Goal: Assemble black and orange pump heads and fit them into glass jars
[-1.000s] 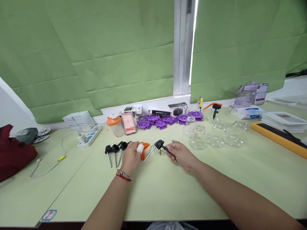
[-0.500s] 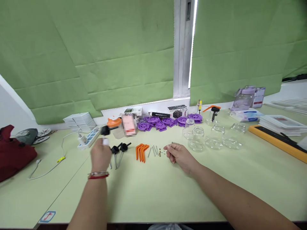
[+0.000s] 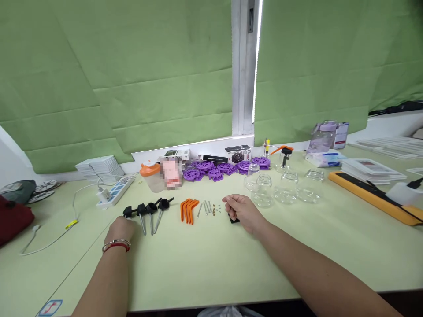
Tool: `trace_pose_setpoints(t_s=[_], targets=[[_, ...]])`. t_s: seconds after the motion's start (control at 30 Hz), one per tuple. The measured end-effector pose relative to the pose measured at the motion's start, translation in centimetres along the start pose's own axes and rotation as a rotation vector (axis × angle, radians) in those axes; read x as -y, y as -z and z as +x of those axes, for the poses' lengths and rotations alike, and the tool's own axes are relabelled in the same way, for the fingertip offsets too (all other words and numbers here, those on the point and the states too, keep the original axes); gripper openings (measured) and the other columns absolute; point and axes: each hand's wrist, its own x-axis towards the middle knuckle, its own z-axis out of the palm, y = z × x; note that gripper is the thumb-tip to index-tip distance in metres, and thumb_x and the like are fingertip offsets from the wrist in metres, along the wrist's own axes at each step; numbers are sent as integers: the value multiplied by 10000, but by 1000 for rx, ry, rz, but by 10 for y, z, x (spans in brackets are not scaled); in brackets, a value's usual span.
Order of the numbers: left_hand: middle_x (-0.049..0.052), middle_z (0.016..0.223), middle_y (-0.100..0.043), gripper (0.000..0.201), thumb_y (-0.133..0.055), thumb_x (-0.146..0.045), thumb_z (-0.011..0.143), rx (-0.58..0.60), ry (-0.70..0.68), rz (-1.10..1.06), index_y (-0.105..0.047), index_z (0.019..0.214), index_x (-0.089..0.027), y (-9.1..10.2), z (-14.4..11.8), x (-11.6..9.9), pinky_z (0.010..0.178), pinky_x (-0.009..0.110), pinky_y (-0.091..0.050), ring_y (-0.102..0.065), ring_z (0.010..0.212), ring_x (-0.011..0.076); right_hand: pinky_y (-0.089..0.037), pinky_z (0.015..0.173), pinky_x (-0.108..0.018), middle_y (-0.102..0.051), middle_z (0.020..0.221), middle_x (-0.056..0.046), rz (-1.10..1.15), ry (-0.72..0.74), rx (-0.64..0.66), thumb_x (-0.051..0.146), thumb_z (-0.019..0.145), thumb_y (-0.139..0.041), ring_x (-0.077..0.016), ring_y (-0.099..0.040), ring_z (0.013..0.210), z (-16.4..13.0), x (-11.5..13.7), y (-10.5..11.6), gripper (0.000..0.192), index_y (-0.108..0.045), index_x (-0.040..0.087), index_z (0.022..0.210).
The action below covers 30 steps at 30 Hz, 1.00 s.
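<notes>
Handling the black part [image 3: 128,211]: likely light, stiff; we'd grasp its head, centre-left of frame.
Left hand [image 3: 119,229]: at that part, fingers hidden; grip we cannot tell.
Right hand [image 3: 243,211]: curled, mid-frame, well apart; hold unclear.
Three others [image 3: 152,208]: ours has come down beside them since the earlier frame.

Bright, even light fills the scene, with a white sliver of glare [image 3: 257,66] beyond the right hand [image 3: 243,212]. Faint shadow edges the left forearm [image 3: 104,277]; coarse pixelation (square blocks) masks a pink panel [image 3: 170,173] beyond both hands.
</notes>
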Motion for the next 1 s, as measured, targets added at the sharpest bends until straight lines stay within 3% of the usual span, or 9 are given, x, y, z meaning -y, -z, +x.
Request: trace_pose_setpoints(t_s=[0.33, 0.5, 0.7, 0.83, 1.0], targets=[[219, 827, -663, 178, -535, -339, 610, 11, -95, 104, -584, 637, -170, -3, -7, -13, 520, 403, -473, -647, 726, 367, -308, 414, -210, -543, 576, 32, -20, -4, -18, 368, 739, -614, -53, -386, 418, 0, 5, -1, 231, -608, 146, 802], [194, 835, -654, 198, -520, -367, 646, 15, -91, 132, -570, 631, -175, -2, -8, -16, 528, 402, -475, -642, 735, 357, -297, 415, -212, -536, 587, 30, -2, 79, -131, 416, 750, -598, -58, -388, 432, 6, 7, 4, 273, -597, 154, 825], [151, 838, -644, 251, -446, -389, 761, -37, -100, 206, -591, 743, -185, 8, -22, -29, 534, 367, -459, -621, 739, 312, -331, 444, -214, -529, 652, 17, 36, 307, -303, 462, 787, -560, -71, -416, 493, 9, 19, 15, 300, -577, 176, 871], [98, 836, -647, 343, -309, -423, 858, -121, -306, 275, -578, 873, -211, 5, -41, -41, 543, 337, -433, -613, 762, 290, -334, 454, -213, -519, 674, 18, 10, 400, -352, 469, 807, -528, -77, -414, 513, 10, 24, 17, 289, -565, 191, 873], [137, 1072, -636, 395, -348, -410, 866, -225, -837, 304, -563, 1096, -172, -18, -70, -61, 650, 379, -446, -613, 865, 309, -380, 508, -238, -552, 734, -4, -196, 423, -298, 467, 852, -468, -105, -459, 562, 7, 16, 7, 290, -571, 204, 919]])
